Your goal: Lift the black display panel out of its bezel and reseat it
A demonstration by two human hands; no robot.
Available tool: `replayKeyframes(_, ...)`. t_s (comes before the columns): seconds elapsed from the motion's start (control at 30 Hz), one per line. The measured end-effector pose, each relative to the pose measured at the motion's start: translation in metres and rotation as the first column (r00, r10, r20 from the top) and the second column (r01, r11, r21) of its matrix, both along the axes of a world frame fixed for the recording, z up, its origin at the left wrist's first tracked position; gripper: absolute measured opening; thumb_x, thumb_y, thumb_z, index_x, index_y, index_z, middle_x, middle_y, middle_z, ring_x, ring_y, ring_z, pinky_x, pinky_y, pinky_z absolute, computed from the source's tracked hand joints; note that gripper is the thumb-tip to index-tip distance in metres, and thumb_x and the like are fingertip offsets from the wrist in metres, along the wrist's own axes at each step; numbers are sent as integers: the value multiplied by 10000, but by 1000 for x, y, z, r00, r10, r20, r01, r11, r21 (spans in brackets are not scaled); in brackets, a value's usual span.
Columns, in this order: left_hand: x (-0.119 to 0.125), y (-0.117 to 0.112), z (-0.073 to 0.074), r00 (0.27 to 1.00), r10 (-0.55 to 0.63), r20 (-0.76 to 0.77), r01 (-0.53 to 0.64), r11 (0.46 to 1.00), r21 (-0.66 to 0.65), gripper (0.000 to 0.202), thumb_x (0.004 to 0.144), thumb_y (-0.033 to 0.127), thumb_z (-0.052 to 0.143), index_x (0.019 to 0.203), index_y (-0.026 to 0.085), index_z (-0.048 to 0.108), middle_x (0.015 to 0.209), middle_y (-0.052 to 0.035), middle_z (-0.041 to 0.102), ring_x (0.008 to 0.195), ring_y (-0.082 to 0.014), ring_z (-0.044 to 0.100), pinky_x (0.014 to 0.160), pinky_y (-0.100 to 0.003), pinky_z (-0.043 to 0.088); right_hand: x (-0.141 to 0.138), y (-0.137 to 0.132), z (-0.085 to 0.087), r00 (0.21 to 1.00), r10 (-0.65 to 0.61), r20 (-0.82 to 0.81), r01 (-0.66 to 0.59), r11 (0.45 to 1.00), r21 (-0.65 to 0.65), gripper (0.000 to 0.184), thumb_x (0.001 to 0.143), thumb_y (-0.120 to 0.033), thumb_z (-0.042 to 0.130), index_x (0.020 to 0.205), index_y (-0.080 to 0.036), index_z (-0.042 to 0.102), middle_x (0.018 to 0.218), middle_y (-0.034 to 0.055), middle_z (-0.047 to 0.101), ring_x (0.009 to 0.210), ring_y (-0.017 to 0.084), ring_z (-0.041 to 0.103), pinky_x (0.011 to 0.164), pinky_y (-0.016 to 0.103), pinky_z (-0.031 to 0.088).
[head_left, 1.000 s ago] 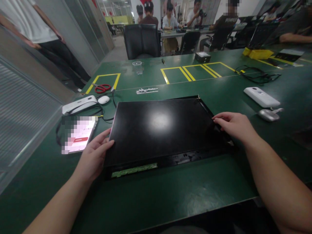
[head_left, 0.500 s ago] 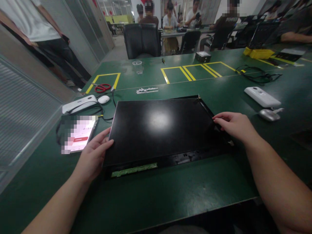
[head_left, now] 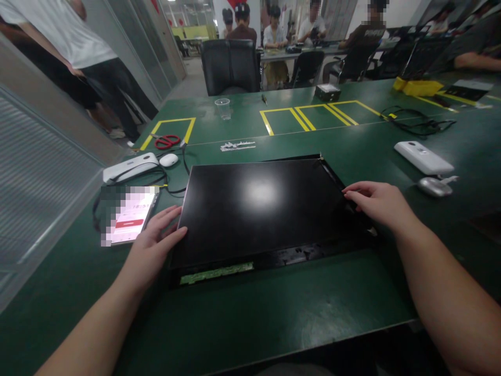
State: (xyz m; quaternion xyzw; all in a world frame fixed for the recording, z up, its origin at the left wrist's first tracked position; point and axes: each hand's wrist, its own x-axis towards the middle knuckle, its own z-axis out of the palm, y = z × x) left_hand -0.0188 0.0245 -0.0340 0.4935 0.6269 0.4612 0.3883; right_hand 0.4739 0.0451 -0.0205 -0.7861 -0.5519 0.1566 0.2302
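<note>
A black, glossy screen panel [head_left: 242,209] lies in front of me on a dark frame [head_left: 332,172], whose rim shows along the far and right sides. Along the near edge a narrow green circuit board [head_left: 217,273] is exposed. My left hand [head_left: 158,240] is at the panel's left edge, thumb on top of the border and fingers along the side. My right hand [head_left: 376,201] has its thumb and fingertips pinched together at the right rim of the frame. The undersides of panel and frame are hidden.
A lit phone [head_left: 131,216], white power bank [head_left: 131,168], mouse [head_left: 169,160] and red scissors [head_left: 167,141] lie left. White strips [head_left: 238,146] and a plastic cup [head_left: 223,108] are beyond the panel. Another white device [head_left: 423,157] and silver mouse [head_left: 435,186] lie right. People sit further back.
The left edge of the panel looks slightly lower, and my left fingers show more beside it. My right hand stays at the rim. The standing person at left has shifted right.
</note>
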Motion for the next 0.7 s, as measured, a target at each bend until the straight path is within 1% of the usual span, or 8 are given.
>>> replayKeyframes(0.07, -1, 1, -1, 1000, -2, -11, 2, 1000, -6, 553, 628, 447, 943, 1145, 282, 835, 1616, -88, 573, 1570, -391, 401, 1284, -510, 327, 0, -1, 0, 1000, 4, -2, -4, 1000, 5, 204, 819, -384, 637, 879, -288, 807, 635, -12, 724, 599, 229, 716, 731, 394, 547)
replayKeyframes(0.17, -2, 2, -3, 999, -29, -38, 28, 999, -28, 514, 661, 454, 926, 1141, 292, 833, 1619, -90, 559, 1566, -397, 407, 1286, -531, 317, 0, -1, 0, 1000, 15, 7, -15, 1000, 11, 205, 819, -402, 644, 882, -292, 805, 628, -11, 724, 610, 240, 728, 740, 401, 557)
replayKeyframes(0.3, -7, 4, -11, 990, -91, -105, 88, 996, -31, 555, 708, 496, 891, 1219, 296, 805, 1628, -98, 536, 1558, -401, 417, 1292, -571, 281, 1, 0, 1, 1000, 19, 15, -19, 1000, 0, 214, 821, -411, 639, 883, -284, 800, 643, -8, 735, 613, 239, 735, 751, 405, 560)
replayKeyframes(0.43, -14, 6, -18, 967, -143, -212, 138, 990, -39, 591, 757, 529, 834, 1284, 267, 777, 1634, -125, 521, 1546, -408, 431, 1292, -589, 267, 0, 0, 2, 1000, -2, 19, 2, 1000, -18, 230, 821, -411, 637, 904, -273, 801, 675, -2, 743, 621, 234, 733, 752, 403, 554)
replayKeyframes(0.57, -18, 9, -22, 928, -184, -325, 180, 983, -41, 622, 803, 563, 764, 1333, 239, 752, 1626, -150, 516, 1528, -407, 453, 1280, -586, 298, 0, 0, 0, 1000, 1, -10, -2, 1000, -22, 204, 842, -405, 636, 894, -292, 798, 689, -2, 738, 627, 244, 731, 766, 415, 557)
replayKeyframes(0.7, -18, 10, -21, 903, -211, -376, 202, 977, -63, 674, 815, 589, 726, 1367, 203, 731, 1625, -179, 502, 1523, -420, 452, 1261, -593, 334, 1, -1, 0, 1000, -2, -13, 2, 1000, -8, 189, 830, -407, 649, 871, -299, 799, 656, -8, 723, 627, 251, 733, 770, 419, 561)
